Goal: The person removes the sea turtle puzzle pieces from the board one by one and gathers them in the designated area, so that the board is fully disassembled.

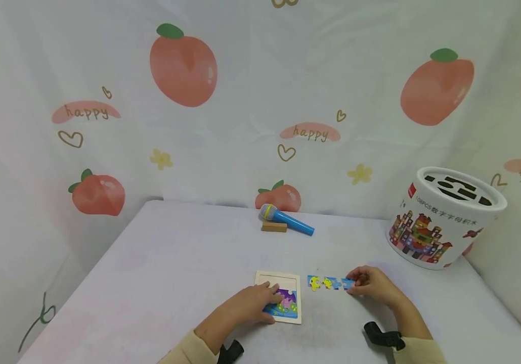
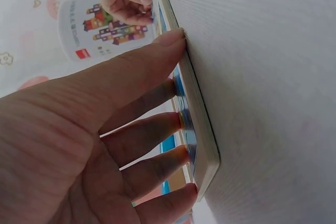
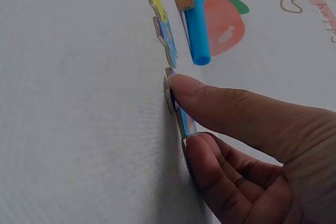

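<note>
My left hand (image 1: pixel 249 305) rests on a small wooden puzzle tray (image 1: pixel 299 308), fingers spread over its picture and thumb at the near rim. A purple, pink and blue part of the picture (image 1: pixel 291 303) fills the lower section, while the upper strip shows bare wood. To the right of the tray, the thumb and fingertips of my right hand (image 1: pixel 376 287) pinch a blue jigsaw piece (image 3: pixel 187 123) low over the table. Two more pieces, a yellow-and-blue one (image 1: pixel 313 283) and another (image 1: pixel 330 283), lie in a row between tray and right hand.
A blue toy microphone (image 1: pixel 293 222) lies at the back of the white table (image 1: pixel 187 253), with a brown wooden block (image 1: pixel 274 227) before it. At the back right stands a large white block tub (image 1: pixel 442 222) with a slotted lid. A printed curtain (image 1: pixel 242 151) hangs behind.
</note>
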The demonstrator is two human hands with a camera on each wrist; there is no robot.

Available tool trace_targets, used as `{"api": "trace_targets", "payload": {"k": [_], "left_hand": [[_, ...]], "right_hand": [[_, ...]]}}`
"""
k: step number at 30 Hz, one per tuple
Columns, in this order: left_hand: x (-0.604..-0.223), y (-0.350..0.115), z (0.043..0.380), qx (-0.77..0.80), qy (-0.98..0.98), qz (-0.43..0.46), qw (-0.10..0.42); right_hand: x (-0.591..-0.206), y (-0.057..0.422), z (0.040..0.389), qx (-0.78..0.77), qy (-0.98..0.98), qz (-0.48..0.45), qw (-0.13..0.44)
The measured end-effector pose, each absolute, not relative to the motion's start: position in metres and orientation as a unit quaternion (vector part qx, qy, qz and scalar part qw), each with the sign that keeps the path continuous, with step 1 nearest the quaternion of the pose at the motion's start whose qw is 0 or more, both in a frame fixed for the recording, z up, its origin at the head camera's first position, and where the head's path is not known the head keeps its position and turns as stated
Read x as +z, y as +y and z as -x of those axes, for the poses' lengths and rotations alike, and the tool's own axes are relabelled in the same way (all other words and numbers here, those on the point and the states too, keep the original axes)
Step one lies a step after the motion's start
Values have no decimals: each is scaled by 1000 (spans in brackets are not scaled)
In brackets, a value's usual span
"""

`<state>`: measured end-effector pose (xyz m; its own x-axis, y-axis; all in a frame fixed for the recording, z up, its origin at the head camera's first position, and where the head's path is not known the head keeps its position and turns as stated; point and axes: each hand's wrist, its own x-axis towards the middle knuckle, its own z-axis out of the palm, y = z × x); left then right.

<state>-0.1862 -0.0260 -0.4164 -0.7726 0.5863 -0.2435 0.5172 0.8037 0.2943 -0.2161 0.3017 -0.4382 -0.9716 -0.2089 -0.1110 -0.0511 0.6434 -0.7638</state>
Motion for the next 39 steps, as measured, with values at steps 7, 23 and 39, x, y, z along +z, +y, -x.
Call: {"api": "trace_targets", "payload": {"k": [7, 23, 39], "left_hand": [[-420, -29, 190, 141, 931, -294, 165], [-427, -54, 215, 248, 918, -267, 155], [-434, -66, 220, 268, 910, -260, 179]], "right_hand": [[-436, 301, 214, -409, 906, 62, 90], [-420, 274, 212, -399, 915, 56, 37], [-414, 194, 225, -402, 890, 200, 87]]}}
